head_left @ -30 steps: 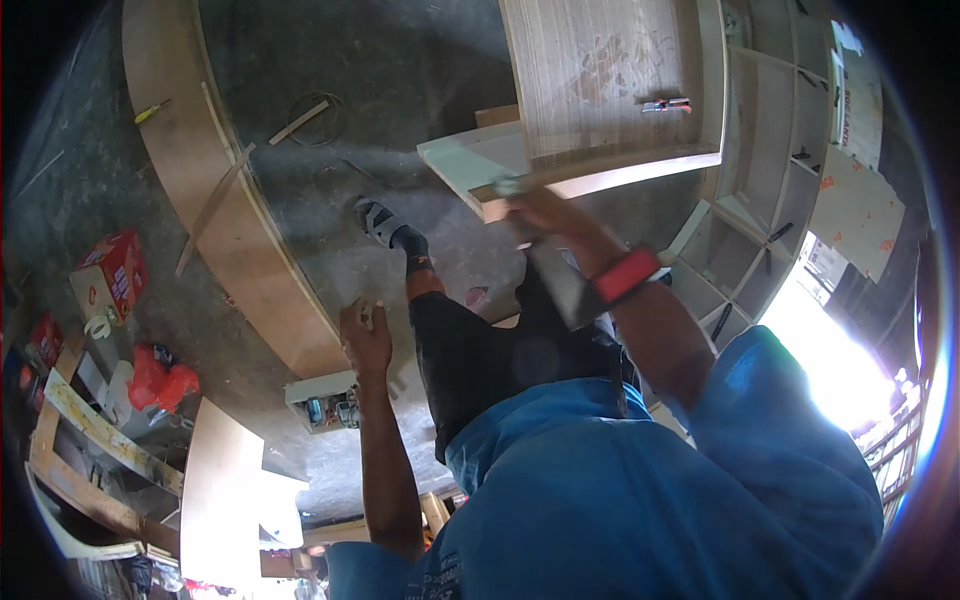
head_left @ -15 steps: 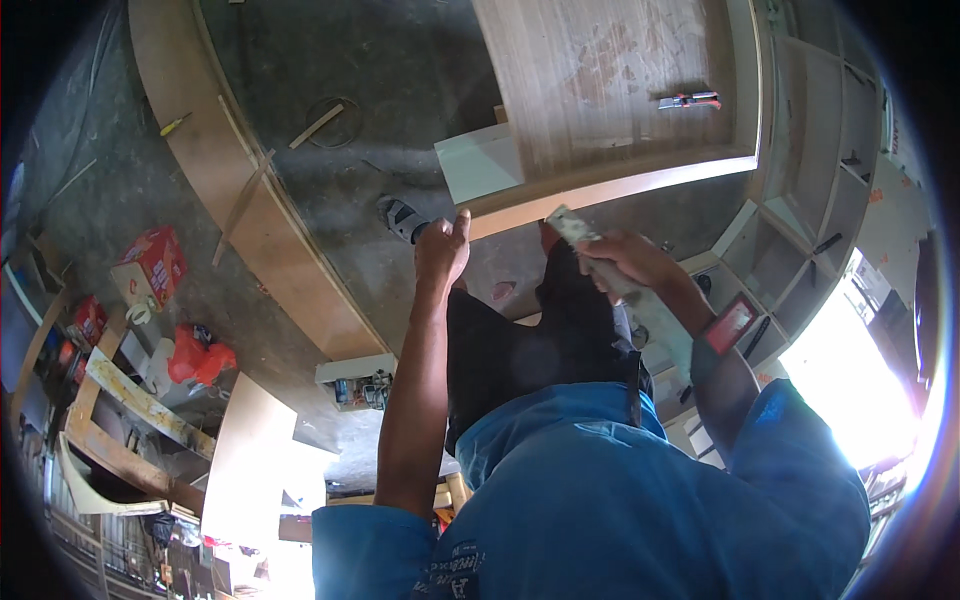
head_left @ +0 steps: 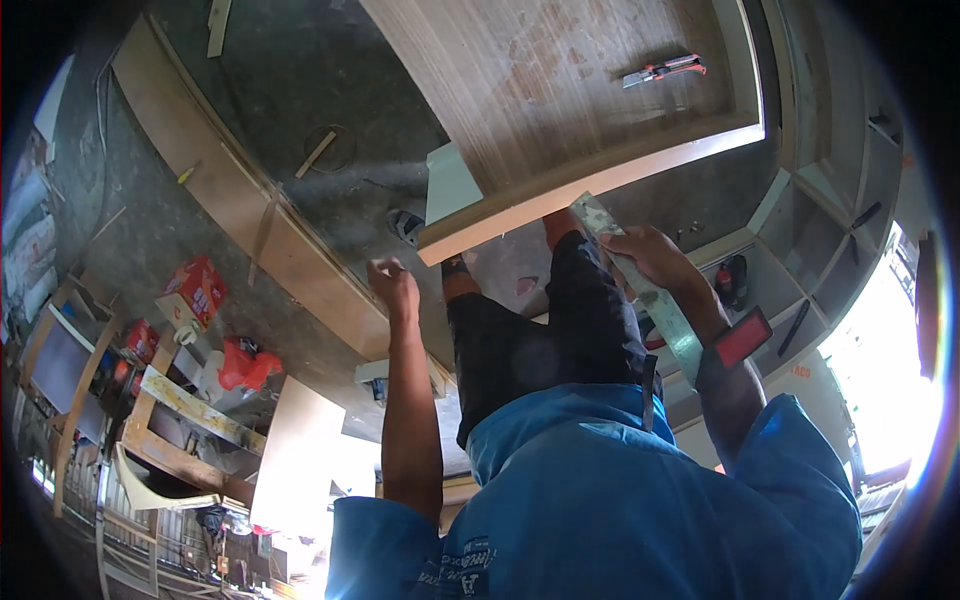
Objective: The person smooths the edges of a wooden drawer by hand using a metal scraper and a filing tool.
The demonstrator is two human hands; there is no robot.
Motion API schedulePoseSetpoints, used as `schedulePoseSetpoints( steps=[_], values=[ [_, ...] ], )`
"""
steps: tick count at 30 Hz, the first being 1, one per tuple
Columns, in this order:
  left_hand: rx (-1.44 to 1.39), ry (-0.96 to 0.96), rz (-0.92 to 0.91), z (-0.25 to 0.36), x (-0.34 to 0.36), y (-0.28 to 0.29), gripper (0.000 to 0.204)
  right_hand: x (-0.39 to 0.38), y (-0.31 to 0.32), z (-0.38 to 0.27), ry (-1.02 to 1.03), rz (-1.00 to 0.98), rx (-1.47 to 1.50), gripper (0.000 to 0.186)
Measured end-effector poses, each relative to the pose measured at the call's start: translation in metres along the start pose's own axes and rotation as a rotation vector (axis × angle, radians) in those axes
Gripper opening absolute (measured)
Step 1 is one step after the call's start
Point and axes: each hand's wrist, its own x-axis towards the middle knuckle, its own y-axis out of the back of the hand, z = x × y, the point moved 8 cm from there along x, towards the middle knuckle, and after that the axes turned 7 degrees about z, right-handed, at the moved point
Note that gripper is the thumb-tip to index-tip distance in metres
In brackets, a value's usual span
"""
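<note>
My right hand (head_left: 645, 255) grips a long, flat, pale greenish strip with a mottled face (head_left: 668, 325). The strip slants from the front edge of a framed wooden panel (head_left: 600, 185) back toward my right forearm; whether its tip touches the panel is unclear. My left hand (head_left: 397, 288) hangs just off the panel's near left corner, fingers curled in and slightly blurred, with nothing visible in them. On the panel lies a red and black utility knife (head_left: 665, 70). A pale sheet (head_left: 452, 185) shows beside the panel's left side.
A long curved-looking board (head_left: 240, 215) runs along the floor at left, with a thin wood strip (head_left: 265, 235) across it. Farther left are a red box (head_left: 195, 290), a red plastic bag (head_left: 248, 365) and wooden offcuts (head_left: 200, 410). Open shelving (head_left: 790, 235) stands at right.
My left hand has come off the panel's corner and moved left. My right hand has shifted right, and more of the strip shows. The whole view has turned slightly.
</note>
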Motion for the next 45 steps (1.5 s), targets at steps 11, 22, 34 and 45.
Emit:
schedulePoseSetpoints(
  steps=[11,22,34,45],
  values=[
    [0.771,-1.225,-0.227,0.081,-0.208,-0.198,0.066,-0.019,0.066,0.022,-0.012,0.027,0.115,0.037],
    [0.805,-1.252,-0.245,0.081,-0.178,-0.134,0.061,-0.013,0.071,0.004,-0.055,0.202,0.053,0.045],
    [0.723,-1.314,-0.339,0.090,-0.245,-0.263,0.080,-0.025,0.095,-0.015,0.012,0.366,0.117,0.045],
    [0.807,-1.323,-0.293,0.095,-0.230,-0.231,0.057,-0.064,0.219,0.009,0.071,0.537,0.377,0.040]
  ],
)
